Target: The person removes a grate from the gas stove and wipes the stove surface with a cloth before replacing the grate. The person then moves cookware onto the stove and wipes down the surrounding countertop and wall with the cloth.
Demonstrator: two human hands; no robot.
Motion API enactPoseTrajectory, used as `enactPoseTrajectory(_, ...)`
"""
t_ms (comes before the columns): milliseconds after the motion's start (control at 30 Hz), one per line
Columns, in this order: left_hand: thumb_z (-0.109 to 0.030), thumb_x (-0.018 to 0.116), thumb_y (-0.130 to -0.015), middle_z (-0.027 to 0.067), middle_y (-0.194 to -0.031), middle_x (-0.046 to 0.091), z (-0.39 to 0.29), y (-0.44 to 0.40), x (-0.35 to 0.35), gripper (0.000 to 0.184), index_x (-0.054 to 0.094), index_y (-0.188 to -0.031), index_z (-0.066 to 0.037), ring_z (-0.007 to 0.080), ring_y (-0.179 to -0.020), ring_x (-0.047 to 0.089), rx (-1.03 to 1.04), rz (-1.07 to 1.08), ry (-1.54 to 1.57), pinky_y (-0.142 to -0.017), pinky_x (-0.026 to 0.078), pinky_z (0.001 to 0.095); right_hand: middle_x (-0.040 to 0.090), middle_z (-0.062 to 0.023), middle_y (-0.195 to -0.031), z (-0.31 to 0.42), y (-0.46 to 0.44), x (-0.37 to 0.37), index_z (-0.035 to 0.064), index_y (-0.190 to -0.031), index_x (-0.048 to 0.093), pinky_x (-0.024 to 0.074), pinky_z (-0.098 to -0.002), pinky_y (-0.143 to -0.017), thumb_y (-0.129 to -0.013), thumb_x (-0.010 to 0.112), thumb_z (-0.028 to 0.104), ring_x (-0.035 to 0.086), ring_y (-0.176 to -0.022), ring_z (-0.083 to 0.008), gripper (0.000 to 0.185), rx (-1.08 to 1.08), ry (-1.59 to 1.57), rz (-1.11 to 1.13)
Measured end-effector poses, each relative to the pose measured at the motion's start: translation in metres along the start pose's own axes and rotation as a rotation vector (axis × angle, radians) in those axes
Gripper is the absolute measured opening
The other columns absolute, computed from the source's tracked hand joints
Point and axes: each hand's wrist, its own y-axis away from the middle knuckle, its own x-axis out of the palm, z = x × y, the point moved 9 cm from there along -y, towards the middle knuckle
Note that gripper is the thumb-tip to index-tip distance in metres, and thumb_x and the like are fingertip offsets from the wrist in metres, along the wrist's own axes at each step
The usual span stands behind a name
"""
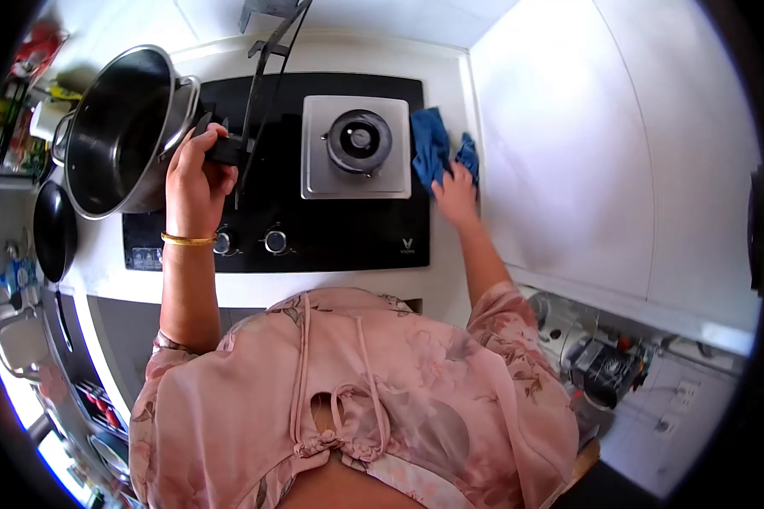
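Observation:
My left hand (197, 180), with a gold bracelet at the wrist, is closed on a black burner pan support (225, 149), raised above the left part of the black glass stove (272, 242). At the stove's right edge, my right hand (456, 193) has its fingers on a crumpled blue cloth (430, 140), which lies partly on the white counter. Between the hands a round burner (359, 142) sits in the middle of a square steel plate (314, 182).
A large steel pot (115, 127) stands at the left, close beside my left hand. Below it is a black frying pan (55, 231). A white wall panel (560, 144) rises at the right. Two knobs (276, 241) line the stove's front.

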Motion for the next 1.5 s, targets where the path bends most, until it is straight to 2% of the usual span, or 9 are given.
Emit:
enactPoseTrajectory(233, -0.022, 0.052, -0.089, 0.0018, -0.061, 0.049, 0.018, 0.005, 0.023, 0.021, 0.06, -0.089, -0.003, 0.0098, -0.048, 0.045, -0.05, 0.229, 0.027, -0.044, 0.032, 0.0215, 0.046, -0.0129, -0.127, 0.036, 0.208, -0.015, 0.0055, -0.11, 0.058, 0.0376, -0.049, -0.094, -0.073, 0.066, 0.013, 0.04, -0.119, -0.0334, 0.039, 0.108, -0.145, -0.051)
enactPoseTrajectory(433, -0.021, 0.052, -0.089, 0.0024, -0.063, 0.051, 0.03, 0.014, 0.029, 0.019, 0.059, -0.09, -0.003, 0.01, -0.049, 0.046, -0.087, 0.318, -0.007, -0.044, 0.032, 0.0217, 0.059, -0.0134, -0.103, 0.03, 0.315, -0.042, 0.0063, -0.109, 0.061, 0.0424, -0.0413, -0.09, -0.071, 0.062, 0.006, 0.051, -0.103, -0.0335, 0.039, 0.241, -0.331, 0.306)
enactPoseTrajectory(533, -0.021, 0.051, -0.089, 0.003, -0.063, 0.052, 0.031, 0.018, 0.031, 0.019, 0.059, -0.091, -0.003, 0.0104, -0.049, 0.046, -0.103, 0.309, -0.019, -0.044, 0.032, 0.0216, 0.062, -0.016, -0.098, 0.014, 0.27, -0.099, 0.0055, -0.113, 0.061, 0.0428, -0.0386, -0.09, -0.075, 0.061, 0.008, 0.056, -0.096, -0.0323, 0.038, 0.471, -0.481, 0.058)
enactPoseTrajectory(667, -0.021, 0.052, -0.087, 0.0039, -0.066, 0.052, 0.026, 0.02, 0.03, 0.021, 0.058, -0.091, -0.001, 0.0117, -0.048, 0.048, -0.08, 0.33, -0.033, -0.043, 0.034, 0.0231, 0.056, -0.0183, -0.12, 0.013, 0.157, -0.094, 0.0082, -0.122, 0.057, 0.0379, -0.0383, -0.098, -0.077, 0.065, 0.019, 0.05, -0.114, -0.0331, 0.047, 0.248, -0.885, -0.109)
enactPoseTrajectory(800, -0.022, 0.051, -0.087, 0.0044, -0.063, 0.051, 0.016, 0.028, 0.029, 0.022, 0.057, -0.091, -0.001, 0.0117, -0.046, 0.046, -0.058, 0.346, -0.07, -0.043, 0.034, 0.0225, 0.039, -0.0224, -0.136, 0.063, 0.075, -0.026, 0.0076, -0.126, 0.053, 0.0271, -0.0574, -0.101, -0.079, 0.061, 0.043, 0.032, -0.127, -0.044, 0.059, 0.35, -0.255, -0.132)
enactPoseTrajectory(867, -0.022, 0.05, -0.087, 0.0046, -0.061, 0.05, 0.012, 0.032, 0.029, 0.022, 0.057, -0.09, -0.001, 0.0117, -0.045, 0.045, -0.043, 0.323, -0.09, -0.042, 0.034, 0.0223, 0.039, -0.0243, -0.135, 0.106, 0.069, -0.023, 0.0059, -0.125, 0.053, 0.0278, -0.0605, -0.099, -0.081, 0.058, 0.043, 0.032, -0.128, -0.0433, 0.058, 0.308, -0.01, -0.338)
enactPoseTrajectory(1100, -0.022, 0.048, -0.087, 0.0034, -0.061, 0.05, 0.008, 0.027, 0.017, 0.022, 0.057, -0.09, -0.002, 0.011, -0.044, 0.045, -0.037, 0.251, -0.104, -0.041, 0.033, 0.0214, 0.045, -0.02, -0.127, 0.236, 0.07, -0.033, 0.007, -0.116, 0.056, 0.0347, -0.0514, -0.092, -0.076, 0.066, 0.033, 0.039, -0.121, -0.0393, 0.049, -0.299, -0.28, -0.236)
enactPoseTrajectory(1267, -0.022, 0.048, -0.087, 0.0027, -0.062, 0.05, -0.001, 0.035, 0.005, 0.022, 0.057, -0.09, -0.002, 0.01, -0.044, 0.045, -0.03, 0.236, -0.164, -0.043, 0.033, 0.0208, 0.049, -0.0146, -0.115, 0.105, 0.039, -0.039, 0.0051, -0.107, 0.057, 0.0386, -0.0483, -0.084, -0.079, 0.064, 0.034, 0.046, -0.107, -0.035, 0.041, 0.334, -0.042, -0.399)
enactPoseTrajectory(1500, -0.021, 0.049, -0.087, 0.0029, -0.064, 0.05, 0.005, 0.031, 0.005, 0.02, 0.057, -0.091, -0.003, 0.0101, -0.044, 0.044, -0.029, 0.21, -0.131, -0.042, 0.033, 0.0207, 0.048, -0.0103, -0.116, 0.178, 0.033, -0.034, 0.0042, -0.103, 0.059, 0.038, -0.0484, -0.085, -0.077, 0.064, 0.032, 0.043, -0.112, -0.033, 0.038, -0.028, -0.093, -0.244)
